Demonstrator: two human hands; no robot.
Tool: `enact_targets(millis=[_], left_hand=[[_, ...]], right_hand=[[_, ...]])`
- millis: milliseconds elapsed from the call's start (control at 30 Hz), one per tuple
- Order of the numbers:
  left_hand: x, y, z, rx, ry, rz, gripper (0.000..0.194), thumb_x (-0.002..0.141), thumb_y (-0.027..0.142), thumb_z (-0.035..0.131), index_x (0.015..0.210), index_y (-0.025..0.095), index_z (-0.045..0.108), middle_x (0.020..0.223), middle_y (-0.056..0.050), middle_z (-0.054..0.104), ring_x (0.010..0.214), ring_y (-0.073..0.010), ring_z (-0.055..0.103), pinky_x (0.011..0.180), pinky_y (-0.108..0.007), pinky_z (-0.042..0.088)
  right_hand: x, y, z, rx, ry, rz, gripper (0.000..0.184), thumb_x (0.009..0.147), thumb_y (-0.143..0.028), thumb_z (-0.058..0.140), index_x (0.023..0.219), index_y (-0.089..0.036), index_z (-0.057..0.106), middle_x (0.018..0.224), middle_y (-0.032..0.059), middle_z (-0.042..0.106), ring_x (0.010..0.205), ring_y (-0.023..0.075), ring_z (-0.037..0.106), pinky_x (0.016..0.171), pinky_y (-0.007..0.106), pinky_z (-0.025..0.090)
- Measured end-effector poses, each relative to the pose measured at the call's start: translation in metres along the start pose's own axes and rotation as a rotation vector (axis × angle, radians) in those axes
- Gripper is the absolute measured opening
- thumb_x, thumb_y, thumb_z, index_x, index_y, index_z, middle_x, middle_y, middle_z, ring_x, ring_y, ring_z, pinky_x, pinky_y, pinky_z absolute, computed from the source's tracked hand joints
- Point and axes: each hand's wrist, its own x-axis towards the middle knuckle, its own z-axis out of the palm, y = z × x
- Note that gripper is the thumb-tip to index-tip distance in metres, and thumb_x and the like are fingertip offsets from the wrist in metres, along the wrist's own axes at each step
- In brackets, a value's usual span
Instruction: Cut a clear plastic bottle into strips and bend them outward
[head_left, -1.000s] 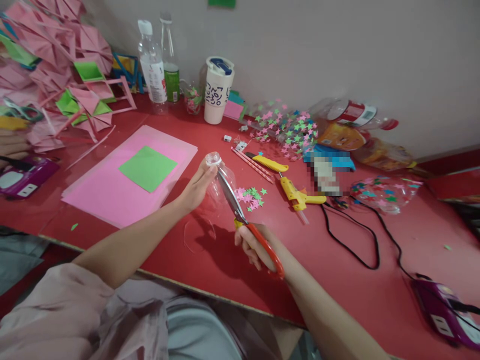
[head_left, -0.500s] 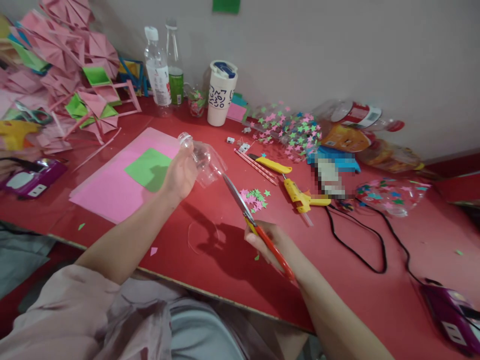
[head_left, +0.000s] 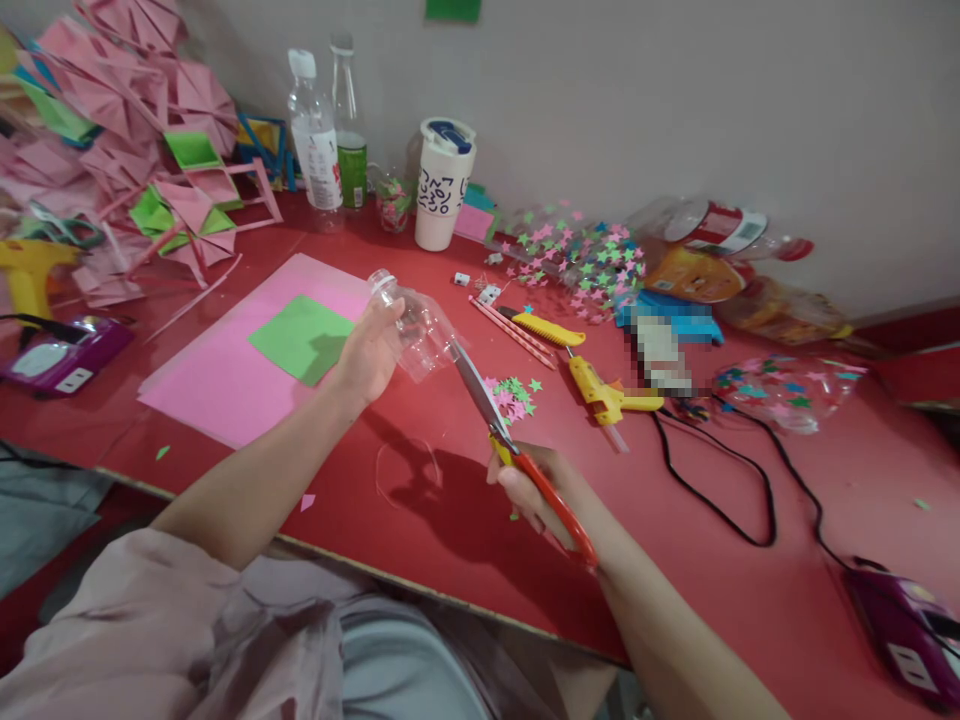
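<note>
My left hand (head_left: 373,345) is closed around the neck end of a cut clear plastic bottle top (head_left: 426,338), held above the red table with its wide cut end toward the right. In my right hand (head_left: 536,485) is a pair of scissors (head_left: 480,392) with red and yellow handles. Their blades look nearly closed, and the tips meet the cut rim of the bottle top; whether plastic lies between them I cannot tell. Below, a thin clear plastic ring (head_left: 377,470) lies on the table. Small pink and green paper stars (head_left: 512,397) lie behind the scissors.
Pink paper sheets (head_left: 225,370) with a green square (head_left: 300,338) lie left. A yellow glue gun (head_left: 600,392), a yellow cutter (head_left: 551,328) and a black cord (head_left: 769,500) are right. Behind stand a white cup (head_left: 442,190) and bottles (head_left: 319,160). Folded pink paper (head_left: 127,110) is piled left.
My left hand and the bottle top have shifted slightly to the right. The scissors have moved a little with them, their tips still at the rim.
</note>
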Motion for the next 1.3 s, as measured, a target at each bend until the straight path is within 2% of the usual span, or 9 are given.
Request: enact_targets(millis=[167,467,667,900,1000,1100,1300], left_hand=[[0.0,0.0,0.0,-0.002,0.002,-0.002,0.02,0.077,0.041,0.066,0.085,0.023,0.061,0.091,-0.004,0.07,0.096,-0.0196,0.066,0.083,-0.034,0.05],[-0.001,-0.002,0.001,0.02,0.003,0.002,0.019,0.076,0.039,0.065,0.086,0.024,0.06,0.088,-0.003,0.069,0.097,-0.019,0.066,0.086,-0.035,0.049],[-0.001,-0.001,0.001,-0.004,0.002,0.001,0.016,0.076,0.034,0.064,0.086,0.023,0.06,0.088,-0.002,0.069,0.09,-0.0174,0.066,0.085,-0.034,0.049],[-0.001,0.0,0.002,0.016,0.029,-0.005,0.016,0.076,0.035,0.063,0.083,0.022,0.058,0.085,-0.003,0.067,0.091,-0.0176,0.066,0.086,-0.034,0.048],[-0.001,0.002,0.003,0.005,0.019,-0.005,0.016,0.074,0.035,0.063,0.082,0.023,0.057,0.083,-0.002,0.066,0.09,-0.0176,0.065,0.086,-0.034,0.047],[-0.001,0.002,0.004,0.016,-0.004,-0.017,0.014,0.072,0.034,0.061,0.08,0.022,0.058,0.081,-0.002,0.065,0.083,-0.0164,0.062,0.081,-0.033,0.047],[-0.004,0.002,0.006,0.009,-0.033,-0.045,0.011,0.072,0.03,0.06,0.078,0.022,0.058,0.079,-0.001,0.063,0.073,-0.0144,0.057,0.075,-0.031,0.046]], right_hand=[[0.0,-0.001,0.0,-0.021,-0.036,0.015,0.061,0.076,-0.083,0.052,0.071,-0.021,0.051,0.045,-0.0083,0.038,0.04,0.0086,0.034,0.045,0.025,0.034],[-0.001,-0.003,-0.001,-0.021,-0.067,0.019,0.066,0.073,-0.088,0.048,0.069,-0.022,0.048,0.045,-0.0092,0.036,0.039,0.0083,0.034,0.047,0.027,0.036],[-0.009,-0.02,0.003,0.043,-0.005,0.064,0.056,0.083,-0.076,0.05,0.07,-0.022,0.048,0.046,-0.0088,0.038,0.037,0.0075,0.035,0.044,0.025,0.036],[-0.008,-0.028,0.007,0.048,0.033,0.201,0.051,0.081,-0.069,0.059,0.065,-0.022,0.045,0.043,-0.0097,0.035,0.034,0.0061,0.033,0.037,0.021,0.029],[-0.006,-0.02,0.005,0.059,0.011,0.153,0.053,0.082,-0.073,0.054,0.068,-0.022,0.046,0.044,-0.01,0.036,0.034,0.0063,0.034,0.039,0.022,0.031],[-0.003,-0.008,0.003,0.027,-0.035,0.073,0.06,0.077,-0.082,0.052,0.07,-0.022,0.047,0.046,-0.0091,0.039,0.036,0.0077,0.039,0.043,0.025,0.035],[0.0,0.001,0.002,-0.104,-0.04,0.013,0.06,0.081,-0.08,0.046,0.07,-0.021,0.049,0.051,-0.0057,0.047,0.041,0.0083,0.04,0.043,0.025,0.031]])
